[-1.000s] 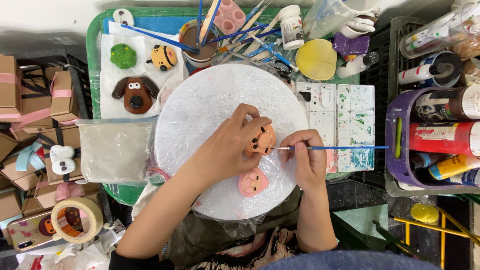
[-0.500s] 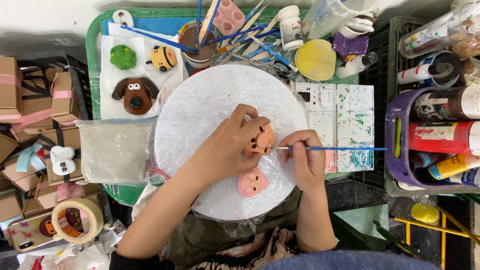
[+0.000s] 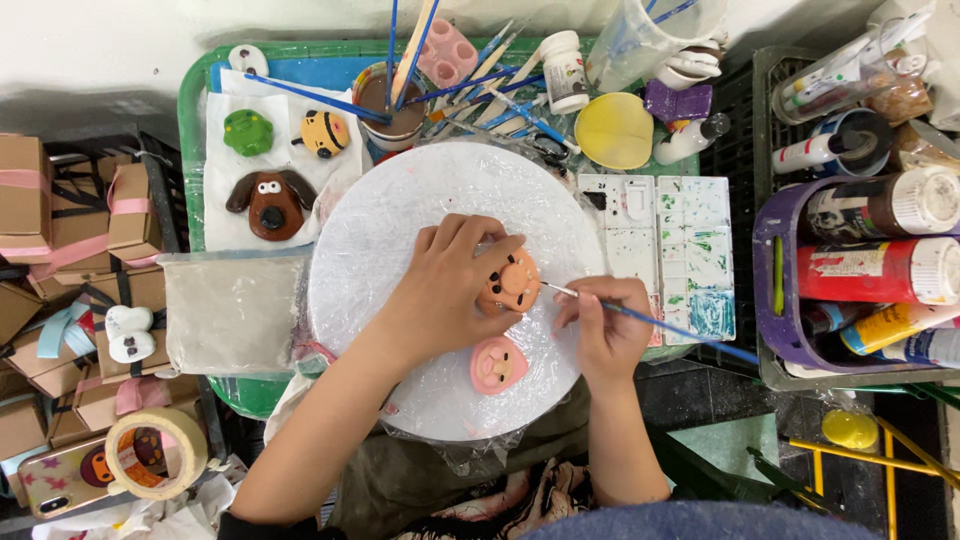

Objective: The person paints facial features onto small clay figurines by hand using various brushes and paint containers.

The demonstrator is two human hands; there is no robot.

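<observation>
Cup point(image 3: 392, 108) holds brushes point(image 3: 412, 50), perhaps water.

Brown cardboard boxes point(image 3: 60, 230) tied with pink ribbon stack at nine o'clock. Labelled paint bottles point(image 3: 880, 270), red, white and yellow, lie in a purple basket point(image 3: 775, 330) at three o'clock. A phone point(image 3: 60, 485) in a patterned case lies at eight o'clock.

Bright, even overhead light, no hard shadows. Soft shadow only along the white wall point(image 3: 90, 60) at top left and in the dark gaps under the boxes point(image 3: 60, 200). White disc point(image 3: 400, 220) is near blown out, with mild glare on its plastic wrap. Small highlights on the paint bottles point(image 3: 880, 270) at right. Focus sharp across the centre; the left hand point(image 3: 450, 290) and right hand point(image 3: 600, 330) are crisp, no motion blur. Bottom edge is soft: blue cloth point(image 3: 700, 522) out of focus. Slight wide-angle stretch at the corners.
</observation>
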